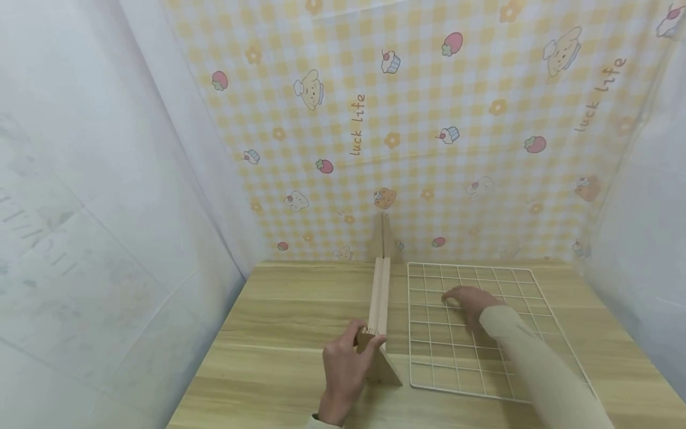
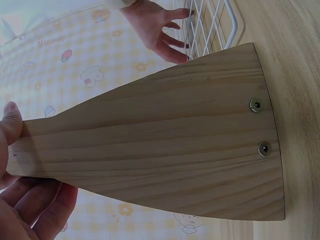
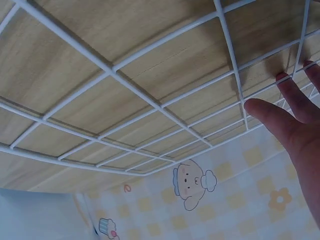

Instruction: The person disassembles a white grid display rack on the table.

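The left hand [image 1: 343, 372] gripped the near end of the wooden stand [image 1: 378, 304], thumb over the top of its triangular end plate and fingers curled round the other face, as the left wrist view showed. The right hand [image 1: 471, 304] lay flat and relaxed on the white wire grid [image 1: 455, 363], fingers spread across the wires and holding nothing.

The wooden stand ran away from the person across the worktop [image 1: 278, 333] toward the checked backdrop [image 1: 429, 149], with a groove along its top rail and two screws [image 2: 260, 127] in the near end plate. The wire grid lay flat on the worktop just beside the stand, to its right, apart from it.

The step in hand looked like bracing the stand while getting hold of the grid. The next move would probably call for the right fingers to hook an edge wire, tilt the panel up on edge, and line its lower wire with the groove while the left hand held the stand square.
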A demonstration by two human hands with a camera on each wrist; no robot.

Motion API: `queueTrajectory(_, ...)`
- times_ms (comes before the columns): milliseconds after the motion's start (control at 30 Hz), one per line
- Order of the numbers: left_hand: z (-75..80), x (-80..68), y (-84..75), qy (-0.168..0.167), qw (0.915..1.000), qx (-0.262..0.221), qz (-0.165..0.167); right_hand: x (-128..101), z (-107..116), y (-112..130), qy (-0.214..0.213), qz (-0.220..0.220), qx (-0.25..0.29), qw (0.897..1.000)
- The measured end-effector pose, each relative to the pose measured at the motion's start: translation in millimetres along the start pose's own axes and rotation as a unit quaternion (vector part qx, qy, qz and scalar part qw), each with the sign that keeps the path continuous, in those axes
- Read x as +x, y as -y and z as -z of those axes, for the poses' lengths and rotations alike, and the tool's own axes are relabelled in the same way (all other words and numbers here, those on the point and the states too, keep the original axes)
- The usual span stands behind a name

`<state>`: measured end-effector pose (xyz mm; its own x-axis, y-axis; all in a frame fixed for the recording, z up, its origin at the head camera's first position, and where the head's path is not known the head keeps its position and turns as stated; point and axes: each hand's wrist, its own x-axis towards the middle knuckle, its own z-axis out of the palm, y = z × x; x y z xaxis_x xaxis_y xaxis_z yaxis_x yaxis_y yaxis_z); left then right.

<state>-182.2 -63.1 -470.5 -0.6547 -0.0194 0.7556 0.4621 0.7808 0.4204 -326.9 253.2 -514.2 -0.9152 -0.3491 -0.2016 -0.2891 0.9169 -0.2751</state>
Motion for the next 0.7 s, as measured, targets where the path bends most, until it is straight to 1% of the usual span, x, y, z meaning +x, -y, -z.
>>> queueTrajectory(100,0.2,0.0,-0.2,0.001,1.0000,0.001,0.000,0.2,4.4,5.7,0.010,-0.003,-0.004,1.000)
queueTrajectory(267,-0.1,-0.2,0.4,-0.009,0.9999,0.008,-0.008,4.7,8.2,9.6,0.005,0.005,-0.005,1.000)
queueTrajectory(333,-1.1,-0.5,0.5,-0.012,0.9999,0.001,-0.007,8.2,6.9,7.9,0.001,0.007,-0.007,1.000)
queueTrajectory(400,-2.6,-0.6,-0.1,-0.014,0.9998,-0.009,-0.008,10.4,5.2,5.5,0.002,-0.001,-0.004,1.000)
queueTrajectory(533,-5.3,-2.0,-2.9,-0.009,0.9998,-0.020,-0.002,13.9,-0.3,-1.1,-0.005,-0.009,-0.003,1.000)
queueTrajectory(667,-4.3,-2.9,-4.1,-0.009,0.9998,-0.015,0.004,15.8,-4.2,-3.2,-0.016,-0.017,0.011,1.000)
queueTrajectory(700,-3.2,-2.7,-4.2,-0.011,0.9998,-0.013,0.005,16.1,-4.6,-2.2,-0.018,-0.014,0.012,1.000)
